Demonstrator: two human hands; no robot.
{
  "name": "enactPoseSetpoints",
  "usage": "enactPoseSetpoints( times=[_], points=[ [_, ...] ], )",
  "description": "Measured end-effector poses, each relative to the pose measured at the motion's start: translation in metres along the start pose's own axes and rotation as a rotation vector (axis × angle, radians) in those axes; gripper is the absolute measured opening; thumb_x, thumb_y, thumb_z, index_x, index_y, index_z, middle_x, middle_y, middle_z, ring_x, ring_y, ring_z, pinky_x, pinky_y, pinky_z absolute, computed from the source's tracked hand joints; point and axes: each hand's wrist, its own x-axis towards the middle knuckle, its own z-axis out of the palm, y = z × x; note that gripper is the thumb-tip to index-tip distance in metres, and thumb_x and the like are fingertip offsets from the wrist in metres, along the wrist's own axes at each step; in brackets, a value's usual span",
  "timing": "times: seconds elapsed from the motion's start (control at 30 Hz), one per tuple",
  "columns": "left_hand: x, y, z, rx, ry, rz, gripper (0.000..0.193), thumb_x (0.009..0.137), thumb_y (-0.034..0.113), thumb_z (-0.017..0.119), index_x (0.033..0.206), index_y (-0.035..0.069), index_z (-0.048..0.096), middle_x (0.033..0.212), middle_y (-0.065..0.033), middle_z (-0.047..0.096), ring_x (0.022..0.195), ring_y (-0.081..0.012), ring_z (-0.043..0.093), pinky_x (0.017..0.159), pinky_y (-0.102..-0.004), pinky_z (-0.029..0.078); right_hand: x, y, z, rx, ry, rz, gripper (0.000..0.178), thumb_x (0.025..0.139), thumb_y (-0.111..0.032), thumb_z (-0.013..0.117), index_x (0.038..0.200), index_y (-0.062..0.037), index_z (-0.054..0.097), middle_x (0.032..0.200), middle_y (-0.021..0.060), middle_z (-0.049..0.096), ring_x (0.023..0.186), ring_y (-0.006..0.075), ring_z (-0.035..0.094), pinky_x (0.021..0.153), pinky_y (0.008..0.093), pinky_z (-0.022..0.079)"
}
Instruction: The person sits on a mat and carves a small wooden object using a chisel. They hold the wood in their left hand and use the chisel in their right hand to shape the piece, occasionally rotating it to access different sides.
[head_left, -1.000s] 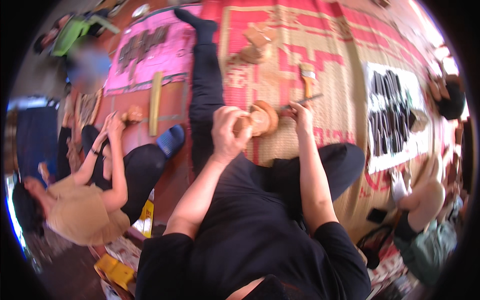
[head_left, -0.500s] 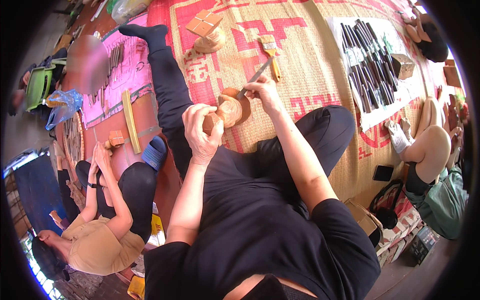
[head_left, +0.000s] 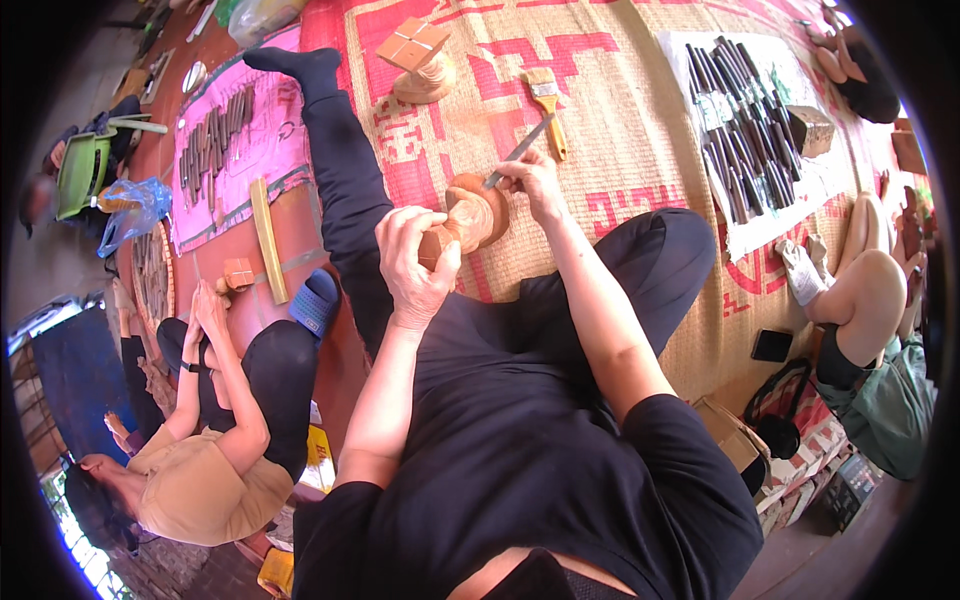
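My left hand (head_left: pixel 412 262) is closed around the near end of a turned, carved wooden piece (head_left: pixel 472 218), which has a square reddish block at that end and a wide round base at the far end. Between the bent fingers of my right hand (head_left: pixel 536 186) is a flat grey metal carving tool (head_left: pixel 524 138); I cannot tell whether it is a file or a chisel. Its lower tip is at the edge of the round base; whether it touches is unclear. Beyond my right hand, a flat brush (head_left: pixel 547 108) with a yellow handle lies on the woven mat (head_left: pixel 610 130).
A second wooden piece (head_left: pixel 425 78) stands ahead. Dark-handled tools (head_left: pixel 745 130) lie in rows on white sheeting at right, beside a wooden block (head_left: pixel 810 130). Tools (head_left: pixel 215 145) rest on pink cloth at left, near a wooden strip (head_left: pixel 268 240). People sit on both sides; a blue slipper (head_left: pixel 312 303) is at left.
The tool's tip has drawn back a little from the carved middle toward the edge of the base. My left hand keeps its grip. A blurred patch over the pink cloth is gone.
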Motion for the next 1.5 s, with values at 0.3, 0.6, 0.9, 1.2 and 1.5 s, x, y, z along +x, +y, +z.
enactPoseSetpoints(
  times=[0.3, 0.6, 0.9, 1.2, 1.5],
  points=[
    [-0.002, 0.008, 0.003, 0.023, -0.048, 0.077, 0.027, 0.064, 0.017, 0.066, 0.089, 0.007, 0.060, 0.093, -0.0095, 0.057, 0.094, -0.0305, 0.052, 0.087, -0.0409, 0.042, -0.005, -0.010, 0.001, -0.051, -0.073, 0.010, 0.012, 0.073, -0.004, 0.066, 0.078, -0.0042, 0.055, 0.065, 0.0053, 0.060, 0.052, 0.0096, 0.057, 0.048, 0.0214, 0.044],
    [-0.004, 0.006, -0.003, 0.048, -0.006, 0.063, 0.027, 0.062, 0.014, 0.066, 0.087, 0.008, 0.059, 0.090, -0.0087, 0.056, 0.091, -0.0300, 0.054, 0.084, -0.0405, 0.043, -0.003, -0.019, 0.004, -0.068, -0.068, 0.010, 0.012, 0.076, -0.007, 0.065, 0.077, -0.0063, 0.053, 0.063, 0.0021, 0.055, 0.057, 0.0112, 0.056, 0.056, 0.0241, 0.046],
    [-0.013, 0.001, -0.014, -0.068, 0.002, -0.046, 0.029, 0.062, 0.018, 0.067, 0.089, 0.012, 0.057, 0.093, -0.0070, 0.053, 0.097, -0.0304, 0.051, 0.084, -0.0412, 0.045, 0.011, -0.006, -0.015, 0.138, -0.030, -0.035, 0.009, 0.081, 0.000, 0.061, 0.077, -0.0053, 0.055, 0.066, 0.0028, 0.058, 0.055, 0.0100, 0.055, 0.052, 0.0200, 0.044],
    [-0.015, 0.001, -0.018, -0.085, 0.070, -0.050, 0.029, 0.062, 0.014, 0.066, 0.089, 0.011, 0.056, 0.092, -0.0052, 0.053, 0.097, -0.0280, 0.052, 0.083, -0.0392, 0.046, 0.004, -0.012, -0.010, -0.080, 0.055, -0.032, 0.015, 0.082, -0.002, 0.062, 0.073, -0.0088, 0.053, 0.068, 0.0023, 0.060, 0.056, 0.0089, 0.056, 0.054, 0.0196, 0.047],
    [-0.016, -0.004, -0.020, -0.099, 0.096, -0.080, 0.028, 0.063, 0.015, 0.066, 0.088, 0.011, 0.056, 0.092, -0.0050, 0.054, 0.097, -0.0282, 0.052, 0.083, -0.0388, 0.046, -0.001, -0.009, 0.001, -0.020, -0.093, -0.022, 0.009, 0.082, -0.003, 0.063, 0.079, -0.0068, 0.056, 0.066, 0.0014, 0.059, 0.054, 0.0087, 0.055, 0.050, 0.0191, 0.044]
  ],
)
